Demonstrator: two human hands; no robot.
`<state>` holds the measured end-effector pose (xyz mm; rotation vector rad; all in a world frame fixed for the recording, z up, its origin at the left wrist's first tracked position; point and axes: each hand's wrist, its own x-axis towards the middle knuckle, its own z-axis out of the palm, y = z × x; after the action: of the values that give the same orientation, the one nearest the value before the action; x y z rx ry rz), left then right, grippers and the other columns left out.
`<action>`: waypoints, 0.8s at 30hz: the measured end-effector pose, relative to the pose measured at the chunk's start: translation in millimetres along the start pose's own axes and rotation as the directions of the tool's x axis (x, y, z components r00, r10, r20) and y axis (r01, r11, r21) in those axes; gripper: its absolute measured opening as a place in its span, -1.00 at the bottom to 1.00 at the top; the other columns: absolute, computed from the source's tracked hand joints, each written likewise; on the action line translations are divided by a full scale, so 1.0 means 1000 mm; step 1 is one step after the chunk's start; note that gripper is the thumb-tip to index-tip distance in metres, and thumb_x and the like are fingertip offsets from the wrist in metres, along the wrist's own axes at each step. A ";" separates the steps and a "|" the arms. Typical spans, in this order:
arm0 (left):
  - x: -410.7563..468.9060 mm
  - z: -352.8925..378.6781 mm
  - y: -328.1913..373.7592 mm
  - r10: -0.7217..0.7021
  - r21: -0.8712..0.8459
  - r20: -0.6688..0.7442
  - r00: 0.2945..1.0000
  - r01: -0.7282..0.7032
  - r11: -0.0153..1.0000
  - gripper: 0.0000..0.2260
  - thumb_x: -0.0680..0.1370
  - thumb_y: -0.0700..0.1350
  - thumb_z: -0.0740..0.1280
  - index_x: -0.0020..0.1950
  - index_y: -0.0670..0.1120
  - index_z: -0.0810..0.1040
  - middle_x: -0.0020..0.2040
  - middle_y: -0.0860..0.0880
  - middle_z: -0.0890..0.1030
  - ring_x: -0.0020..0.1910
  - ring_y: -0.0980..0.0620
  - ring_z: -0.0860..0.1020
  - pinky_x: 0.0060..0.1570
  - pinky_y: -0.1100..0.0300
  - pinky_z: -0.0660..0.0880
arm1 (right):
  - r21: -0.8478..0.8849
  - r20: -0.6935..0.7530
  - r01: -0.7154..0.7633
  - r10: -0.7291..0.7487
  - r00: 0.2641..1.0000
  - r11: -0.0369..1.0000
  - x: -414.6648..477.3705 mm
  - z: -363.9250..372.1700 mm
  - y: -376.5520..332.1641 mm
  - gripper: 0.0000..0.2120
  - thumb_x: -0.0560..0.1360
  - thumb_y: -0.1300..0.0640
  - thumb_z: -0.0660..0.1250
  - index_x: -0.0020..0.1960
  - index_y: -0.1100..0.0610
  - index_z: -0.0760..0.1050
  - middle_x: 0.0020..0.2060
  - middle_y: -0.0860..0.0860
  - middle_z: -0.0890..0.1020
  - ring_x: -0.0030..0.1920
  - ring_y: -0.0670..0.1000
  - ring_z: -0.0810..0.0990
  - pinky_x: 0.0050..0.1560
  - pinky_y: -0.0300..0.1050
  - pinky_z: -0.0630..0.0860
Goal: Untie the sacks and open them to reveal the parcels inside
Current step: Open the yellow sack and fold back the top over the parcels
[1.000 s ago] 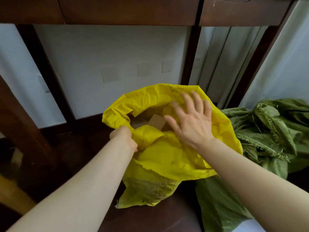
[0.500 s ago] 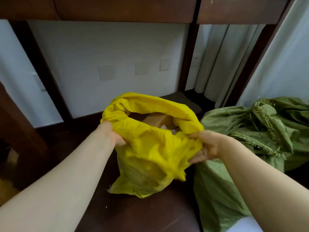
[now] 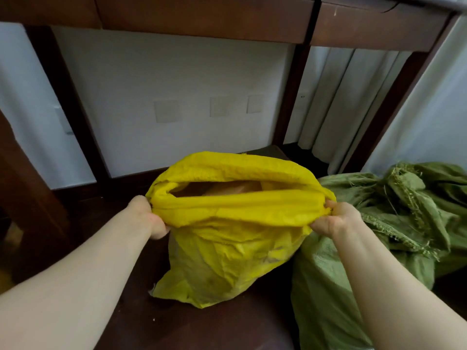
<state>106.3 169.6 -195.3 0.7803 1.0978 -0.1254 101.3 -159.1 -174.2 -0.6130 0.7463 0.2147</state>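
- The yellow sack [image 3: 227, 248] stands on the dark wooden floor [image 3: 214, 329], near the middle of my view, with its mouth facing up and toward me.
- I see no tie on its neck, so I judge the untying of this sack done. The rim [image 3: 240, 200] is rolled down into a thick cuff.
- The mouth is stretched into a long, narrow slit. Through it shows a brown shape, which I take for a cardboard parcel [image 3: 235, 189], though the gap is too thin and shadowed to be sure.
- I judge this sack mostly done. What is left is widening the mouth front to back, or pushing the cuff lower, so the contents show plainly.
- The green sack [image 3: 404, 210] lies touching the yellow one on its right side, crumpled, with a frayed edge on top. I cannot tell from here whether it is tied or already open, so it may still need work.
- My left hand [image 3: 149, 215] is clenched round the left end of the rolled cuff, with the fingers curled under the fabric.
- My right hand [image 3: 333, 219] grips the right end of the cuff the same way, with its thumb on top.
- Both forearms reach forward and angle inward. The fabric between the hands looks taut, which I read as an outward pull.
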 end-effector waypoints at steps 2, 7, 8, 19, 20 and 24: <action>-0.006 0.006 -0.003 0.012 0.092 0.076 0.997 -0.019 0.996 -0.75 0.57 0.00 0.15 -0.17 -0.08 0.52 -0.21 -0.04 0.56 -0.17 -0.04 0.57 -0.33 0.02 0.46 | -0.174 -0.015 -0.031 0.029 0.999 0.984 0.006 -0.012 0.004 -0.52 0.62 -0.02 -0.06 0.32 0.28 0.38 0.19 0.30 0.53 0.21 0.30 0.48 0.15 0.25 0.36; -0.006 0.013 0.009 0.126 0.356 0.149 0.981 -0.172 0.918 -0.71 0.61 0.01 0.09 -0.13 -0.10 0.51 -0.38 -0.11 0.63 -0.38 -0.09 0.58 -0.35 0.11 0.54 | -0.576 0.011 0.031 -0.030 0.999 0.817 0.000 -0.015 0.003 -0.61 0.49 -0.05 0.18 0.18 0.17 0.50 -0.01 0.25 0.64 -0.04 0.23 0.60 -0.10 0.09 0.51; -0.005 0.014 0.010 0.196 0.446 0.122 0.973 -0.230 0.865 -0.76 0.60 0.00 0.13 -0.01 -0.11 0.51 -0.21 -0.13 0.65 -0.26 -0.11 0.58 -0.26 0.06 0.53 | -0.607 0.051 0.064 -0.041 0.998 0.792 -0.003 -0.011 0.001 -0.62 0.47 -0.03 0.21 0.15 0.19 0.52 -0.02 0.24 0.65 -0.05 0.22 0.61 -0.10 0.06 0.52; -0.022 0.080 -0.025 0.423 0.466 0.884 0.201 -0.465 -0.753 -0.17 0.42 0.40 0.16 0.53 0.16 -0.19 0.56 -0.04 -0.21 0.52 -0.06 -0.28 0.40 -0.12 -0.36 | -0.753 0.066 0.007 0.064 0.996 0.658 0.000 -0.007 0.013 -0.47 0.42 -0.25 0.31 0.17 0.14 0.46 -0.05 0.23 0.66 -0.11 0.21 0.65 -0.17 0.03 0.59; -0.020 0.086 -0.027 0.320 0.389 0.920 0.226 -0.423 -0.818 -0.18 0.41 0.45 0.10 0.52 0.19 -0.21 0.56 -0.03 -0.20 0.52 -0.05 -0.28 0.38 -0.14 -0.38 | -0.759 0.050 -0.010 0.073 0.996 0.651 0.000 -0.012 0.012 -0.47 0.41 -0.24 0.32 0.17 0.15 0.47 -0.06 0.23 0.67 -0.10 0.22 0.65 -0.15 0.04 0.59; -0.017 0.105 -0.032 0.063 0.217 0.937 0.345 -0.430 -0.877 -0.49 0.53 0.32 0.03 0.44 0.19 0.26 0.46 0.05 0.33 0.51 -0.01 0.13 0.42 -0.17 -0.25 | -0.746 0.042 -0.029 0.090 0.995 0.665 0.001 -0.034 0.005 -0.33 0.27 -0.24 0.40 0.22 0.17 0.48 0.02 0.26 0.66 0.03 0.26 0.63 0.03 0.12 0.56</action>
<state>162.3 75.6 -173.9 3.1025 -0.7240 -0.0603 80.4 -175.2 -196.3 -1.3666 0.5823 0.6254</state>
